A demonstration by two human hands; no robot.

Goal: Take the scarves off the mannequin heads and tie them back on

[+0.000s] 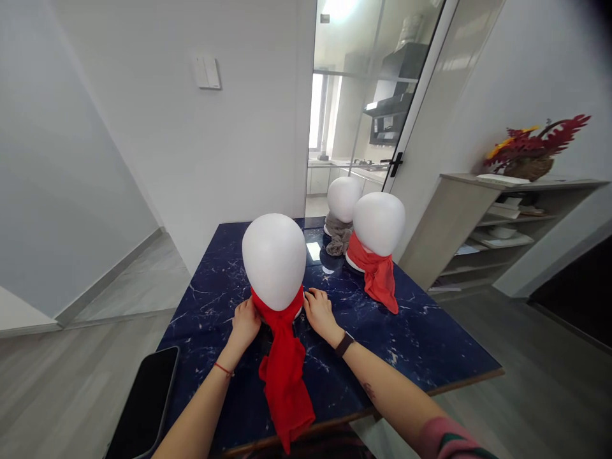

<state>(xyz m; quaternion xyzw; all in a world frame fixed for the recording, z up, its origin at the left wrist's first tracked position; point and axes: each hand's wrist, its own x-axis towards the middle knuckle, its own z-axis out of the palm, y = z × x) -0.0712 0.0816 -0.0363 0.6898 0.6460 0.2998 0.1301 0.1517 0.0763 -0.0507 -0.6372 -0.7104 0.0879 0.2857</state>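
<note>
A white, faceless mannequin head [274, 258] stands upright near the middle of the table, with a bright red scarf [287, 370] wrapped round its neck. The scarf is knotted in front, and its long end hangs down over the table's near edge. My left hand [246, 324] is closed against the left side of the neck and base; its fingertips are partly hidden. On the other side, my right hand [321, 313] has its bent fingers against the right side of the base. Both hands hold the head low, at the scarf's level.
Farther back stand a mannequin head [379, 223] in a coral scarf [380, 274] and another head [344, 199] in a grey-brown scarf [338, 234]. A phone [146, 405] shows at the lower left of the dark blue marbled table [210, 274]. A shelf unit [459, 223] is at the right.
</note>
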